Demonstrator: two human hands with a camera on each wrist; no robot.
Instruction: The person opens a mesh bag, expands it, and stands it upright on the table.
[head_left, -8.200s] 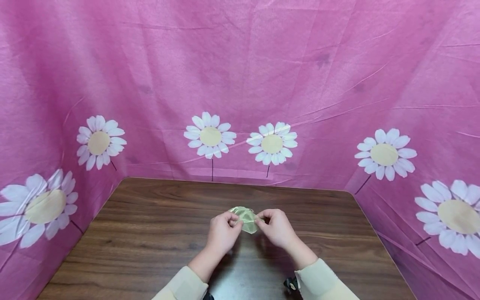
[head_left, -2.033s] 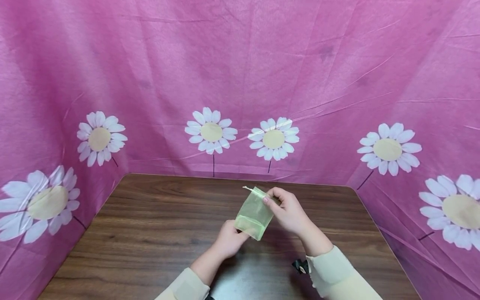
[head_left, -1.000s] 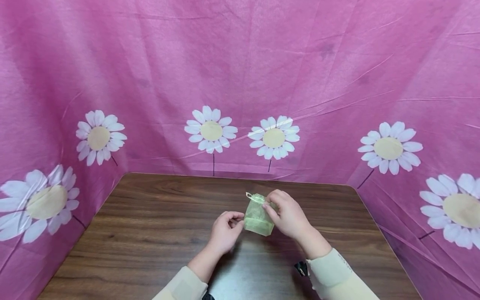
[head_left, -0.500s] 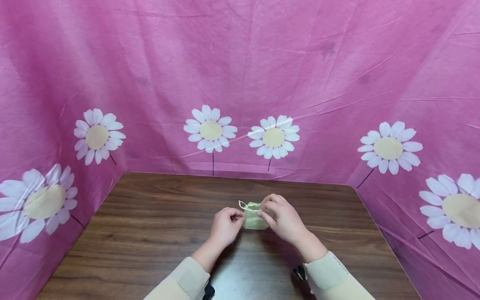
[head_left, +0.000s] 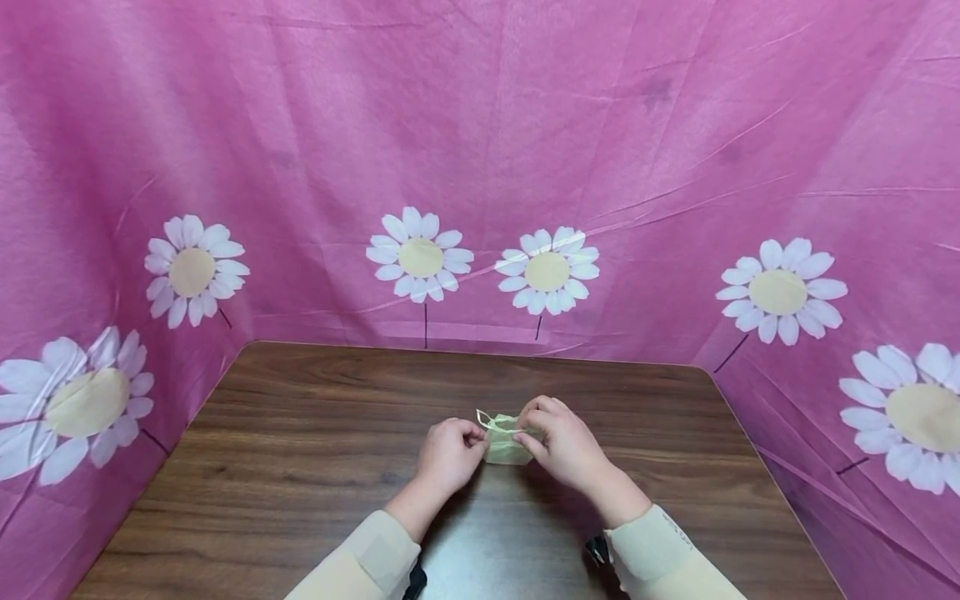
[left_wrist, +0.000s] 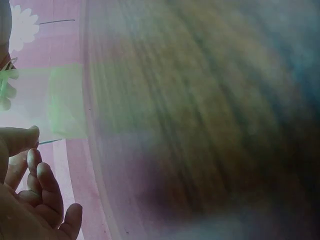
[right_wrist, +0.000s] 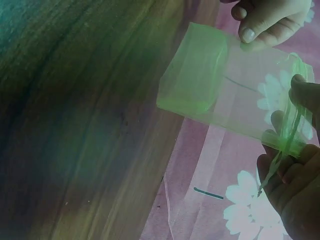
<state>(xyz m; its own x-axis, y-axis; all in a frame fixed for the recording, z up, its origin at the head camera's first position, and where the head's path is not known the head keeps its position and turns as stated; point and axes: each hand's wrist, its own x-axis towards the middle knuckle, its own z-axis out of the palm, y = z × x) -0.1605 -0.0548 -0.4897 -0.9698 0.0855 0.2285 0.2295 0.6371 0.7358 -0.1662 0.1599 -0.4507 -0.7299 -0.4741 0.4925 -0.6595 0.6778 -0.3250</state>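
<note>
A small sheer light green drawstring bag (head_left: 507,451) is held above the table between both hands. My left hand (head_left: 448,454) pinches its left side edge between thumb and finger. My right hand (head_left: 564,442) grips the mouth end at the right, thumb in front and fingers behind in the right wrist view. A pale drawstring loop (head_left: 483,418) sticks out at the upper left of the bag, and string ends (right_wrist: 272,173) dangle by the right fingers. The see-through bag looks flat, and nothing shows inside. In the left wrist view the bag (left_wrist: 67,102) spans above the left thumb.
Both hands work over a brown wood-grain table (head_left: 315,467). Pink cloth (head_left: 480,125) printed with white daisies hangs behind and at both sides. Dark wrist devices (head_left: 597,550) show below the cream sleeves (head_left: 651,542).
Over the last two seconds my left hand has gone from the bag's bottom corner to its left edge. The bag has tipped and looks shorter from above; my right hand has come slightly lower.
</note>
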